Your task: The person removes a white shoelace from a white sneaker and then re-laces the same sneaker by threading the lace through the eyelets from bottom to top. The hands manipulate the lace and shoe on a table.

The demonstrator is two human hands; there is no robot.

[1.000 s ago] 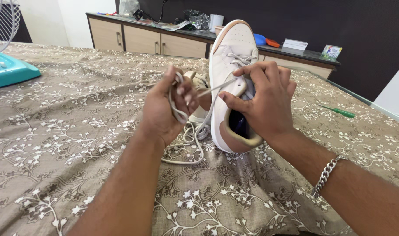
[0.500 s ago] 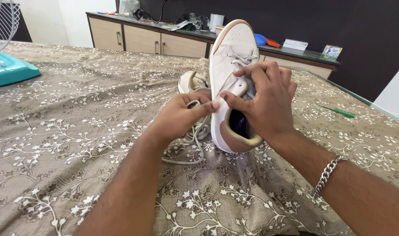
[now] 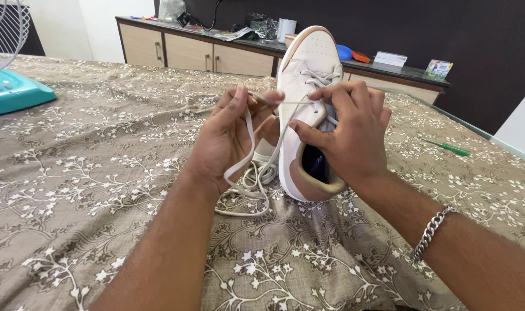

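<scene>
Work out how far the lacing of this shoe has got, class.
Done: crossed laces already run through the front holes of the shoe. In hand: the left hand pinches the lace and draws it tight from a hole near the opening, while the right hand steadies the shoe. Left: loose lace on the bedspread is not tied.

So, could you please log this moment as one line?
left hand: pinching lace | right hand: gripping upright shoe | surface: patterned bedspread
</scene>
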